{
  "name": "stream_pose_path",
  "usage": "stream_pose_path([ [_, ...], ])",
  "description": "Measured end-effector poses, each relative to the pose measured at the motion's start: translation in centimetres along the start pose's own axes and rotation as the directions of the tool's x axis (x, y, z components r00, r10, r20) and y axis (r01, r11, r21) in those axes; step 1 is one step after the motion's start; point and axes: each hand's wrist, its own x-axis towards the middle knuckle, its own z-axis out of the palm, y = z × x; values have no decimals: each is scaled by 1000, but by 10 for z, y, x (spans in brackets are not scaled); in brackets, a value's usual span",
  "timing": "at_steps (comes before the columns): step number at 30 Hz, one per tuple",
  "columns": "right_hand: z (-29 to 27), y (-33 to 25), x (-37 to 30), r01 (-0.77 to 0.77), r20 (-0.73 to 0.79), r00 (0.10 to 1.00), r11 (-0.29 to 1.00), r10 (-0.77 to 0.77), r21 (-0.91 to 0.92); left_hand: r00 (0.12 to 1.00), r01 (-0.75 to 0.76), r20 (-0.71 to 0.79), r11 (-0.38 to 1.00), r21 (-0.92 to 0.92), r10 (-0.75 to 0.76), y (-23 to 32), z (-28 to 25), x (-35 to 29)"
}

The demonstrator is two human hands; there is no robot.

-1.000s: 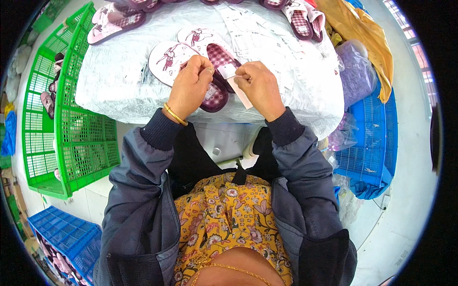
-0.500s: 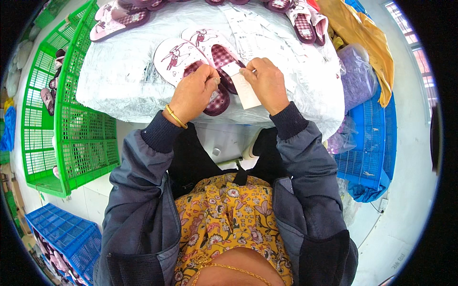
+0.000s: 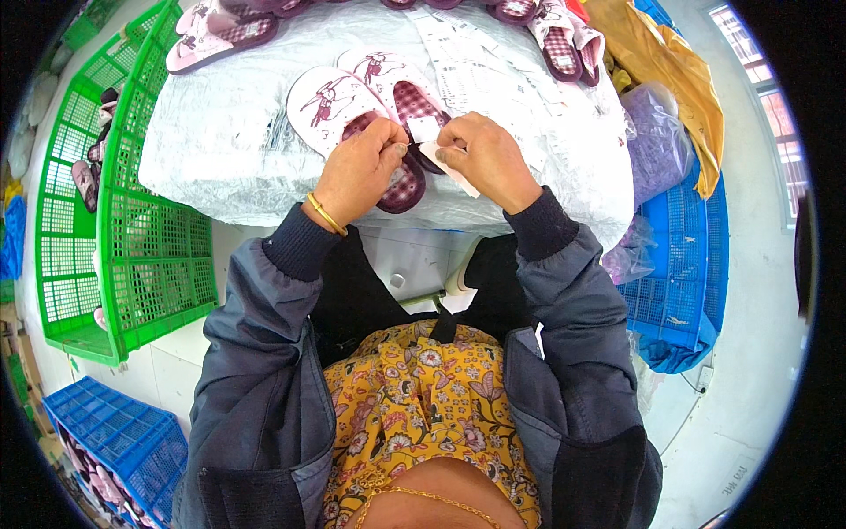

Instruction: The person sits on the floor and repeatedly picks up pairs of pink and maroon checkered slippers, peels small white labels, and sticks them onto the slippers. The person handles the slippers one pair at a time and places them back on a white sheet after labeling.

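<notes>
A pair of pale pink slippers with dark red checked insides and a drawn animal figure lies on the wrapped work surface in front of me. The left slipper point(image 3: 335, 106) is partly covered by my left hand point(image 3: 363, 172), which is closed in a pinch over its opening; what the fingertips hold is too small to make out. Beside it, the right slipper point(image 3: 388, 75) has its heel end partly hidden. My right hand point(image 3: 490, 160) pinches a white paper tag point(image 3: 454, 167) over that heel, and the fingers cover part of the tag.
More pink slippers point(image 3: 225, 35) line the far edge of the plastic-wrapped surface point(image 3: 229, 150), with another pair point(image 3: 564, 44) at far right. Green crates point(image 3: 159, 220) stand left, a blue crate point(image 3: 115, 432) lower left. At right are a purple bag point(image 3: 652, 141) and blue crates point(image 3: 674, 256).
My right hand has turned and shifted slightly down, tilting the paper tag so less of it shows. The left hand stays nearly in place, and the slippers have barely shifted.
</notes>
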Motion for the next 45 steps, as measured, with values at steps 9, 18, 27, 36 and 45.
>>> stream_pose_path([
  [9, 6, 10, 12, 136, 29, 991, 990, -134, -42, 1000, -15, 22, 1000, -26, 15, 4, -4, -1],
  [18, 13, -1, 24, 183, 40, 983, 938, -180, -295, 1000, 15, -10, 999, -36, -15, 1, -3, 2],
  [27, 18, 4, 9, 226, -225, 950, 974, -215, 22, 992, 122, 14, 961, -246, -122, -6, 0, 8],
  [36, 26, -4, 7, 291, -496, 836, 956, -234, 39, 965, 261, 149, 814, -519, -215, -2, -1, 18],
  [45, 22, -6, 2, 332, -468, 849, 938, -248, 105, 975, 223, 140, 785, -578, -174, 4, 4, 22],
])
